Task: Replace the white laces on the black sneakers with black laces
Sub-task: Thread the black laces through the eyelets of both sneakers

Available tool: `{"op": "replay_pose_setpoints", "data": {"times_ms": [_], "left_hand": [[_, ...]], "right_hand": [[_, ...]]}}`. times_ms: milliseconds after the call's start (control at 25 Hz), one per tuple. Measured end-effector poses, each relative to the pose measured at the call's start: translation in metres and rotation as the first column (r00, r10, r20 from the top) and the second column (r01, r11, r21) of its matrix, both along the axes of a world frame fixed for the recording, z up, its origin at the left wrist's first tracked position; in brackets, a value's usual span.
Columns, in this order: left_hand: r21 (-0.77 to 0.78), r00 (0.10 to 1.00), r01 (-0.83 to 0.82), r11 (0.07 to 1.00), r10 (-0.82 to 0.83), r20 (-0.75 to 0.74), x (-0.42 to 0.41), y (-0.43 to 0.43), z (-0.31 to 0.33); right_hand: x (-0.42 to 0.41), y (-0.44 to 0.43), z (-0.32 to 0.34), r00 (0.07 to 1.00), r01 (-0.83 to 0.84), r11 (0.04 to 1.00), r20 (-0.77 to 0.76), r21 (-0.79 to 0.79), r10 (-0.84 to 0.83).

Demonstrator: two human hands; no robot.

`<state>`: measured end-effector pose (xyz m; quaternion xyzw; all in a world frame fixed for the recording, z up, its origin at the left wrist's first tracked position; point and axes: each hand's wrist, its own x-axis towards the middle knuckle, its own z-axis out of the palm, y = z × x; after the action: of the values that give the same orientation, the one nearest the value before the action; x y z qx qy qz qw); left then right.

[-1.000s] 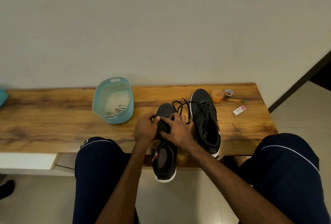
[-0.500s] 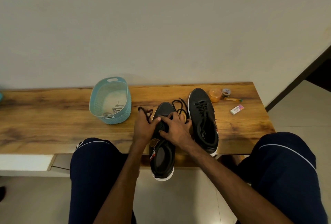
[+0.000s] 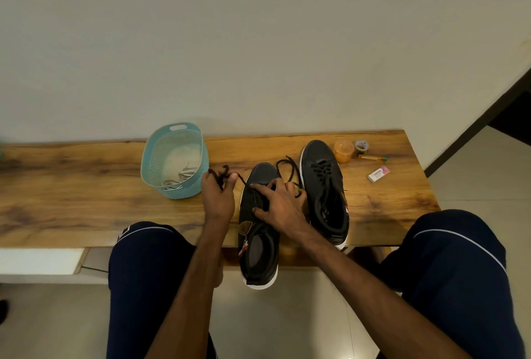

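Our left hand pinches the thin black woven lace, now drawn taut leftward, away from the matte black sneaker it touched half a second ago. Our right hand presses spread fingers on its upper. That sneaker's white-soled heel overhangs the near edge of the grainy wooden bench; a teal perforated plastic basket stands just beside our left hand.
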<state>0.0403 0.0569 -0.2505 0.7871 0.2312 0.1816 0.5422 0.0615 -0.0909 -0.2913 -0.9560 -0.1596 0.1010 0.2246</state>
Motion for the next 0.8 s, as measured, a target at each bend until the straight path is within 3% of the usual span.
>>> {"op": "replay_pose_setpoints", "data": {"times_ms": [120,200,280,360,480,560,720,800], "left_hand": [[-0.433,1.000,0.005,0.902,-0.001,0.010,0.000,-0.008,0.005],[-0.511,0.998,0.012,0.860,-0.044,-0.049,-0.002,-0.015,0.001],[-0.423,0.989,0.025,0.906,-0.084,-0.122,-0.003,-0.020,-0.006],[-0.211,0.973,0.072,0.975,-0.115,-0.200,-0.003,-0.021,-0.013],[-0.030,0.973,0.084,0.996,-0.089,-0.215,-0.002,-0.021,-0.021],[-0.032,0.988,-0.004,0.999,-0.001,-0.158,-0.003,-0.023,-0.020],[-0.225,0.964,-0.194,0.955,0.228,0.134,0.007,-0.008,0.008],[-0.258,0.952,-0.188,0.948,0.240,0.188,0.015,0.004,0.018]], "right_hand": [[-0.001,0.000,0.001,1.000,-0.004,1.000,0.004,-0.013,0.004],[-0.001,-0.001,0.000,1.000,-0.005,1.000,0.000,-0.005,0.005],[-0.002,-0.001,0.000,1.000,-0.003,1.000,0.003,-0.002,0.003],[-0.002,-0.001,0.001,1.000,-0.002,1.000,-0.003,0.003,0.002],[-0.001,-0.002,0.002,1.000,0.003,1.000,-0.016,0.009,-0.003],[-0.002,-0.003,0.002,1.000,-0.003,1.000,-0.014,0.016,0.003],[-0.001,-0.002,0.004,1.000,-0.006,1.000,-0.008,-0.006,0.006],[-0.001,-0.003,0.004,1.000,-0.011,1.000,0.001,-0.010,0.011]]}}
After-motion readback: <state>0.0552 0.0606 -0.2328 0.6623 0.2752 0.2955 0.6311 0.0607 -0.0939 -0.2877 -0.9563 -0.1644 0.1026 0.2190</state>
